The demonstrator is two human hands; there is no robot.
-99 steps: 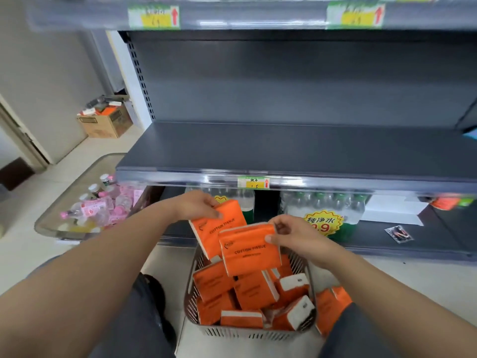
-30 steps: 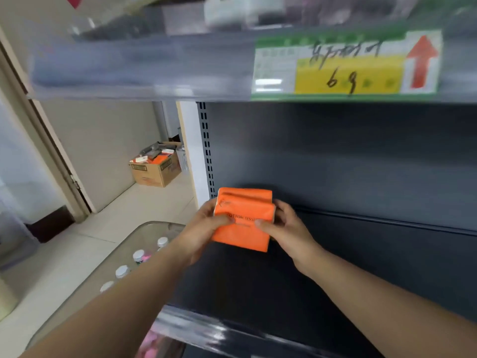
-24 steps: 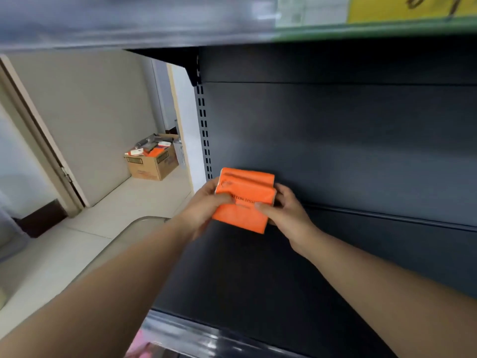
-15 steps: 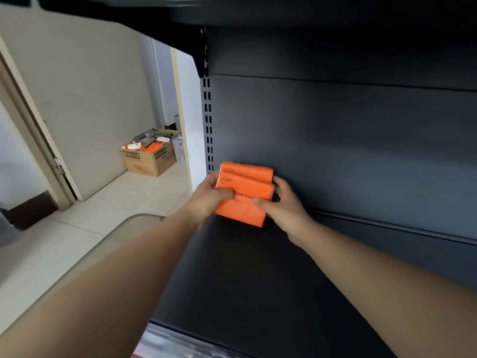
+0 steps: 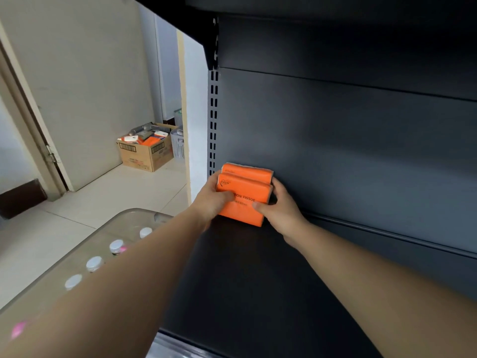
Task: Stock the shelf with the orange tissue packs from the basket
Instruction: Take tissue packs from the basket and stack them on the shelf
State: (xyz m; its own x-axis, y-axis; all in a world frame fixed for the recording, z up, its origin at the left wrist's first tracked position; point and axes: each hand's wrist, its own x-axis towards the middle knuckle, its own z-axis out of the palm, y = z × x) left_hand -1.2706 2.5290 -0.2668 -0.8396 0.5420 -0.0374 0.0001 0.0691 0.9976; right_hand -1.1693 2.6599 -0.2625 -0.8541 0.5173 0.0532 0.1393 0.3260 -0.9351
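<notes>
Orange tissue packs (image 5: 244, 196), two stood one behind the other, at the back-left corner of the dark shelf (image 5: 258, 293) | left hand (image 5: 209, 206) curled round their left side | right hand (image 5: 281, 211) clamped on their right side | bottoms seem to touch the shelf, shadow hides it

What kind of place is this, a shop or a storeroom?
Probably a small shop: dark metal shelving with a slotted upright, branded orange tissue packs held at its back corner, and an open cardboard box of goods on the floor.
</notes>
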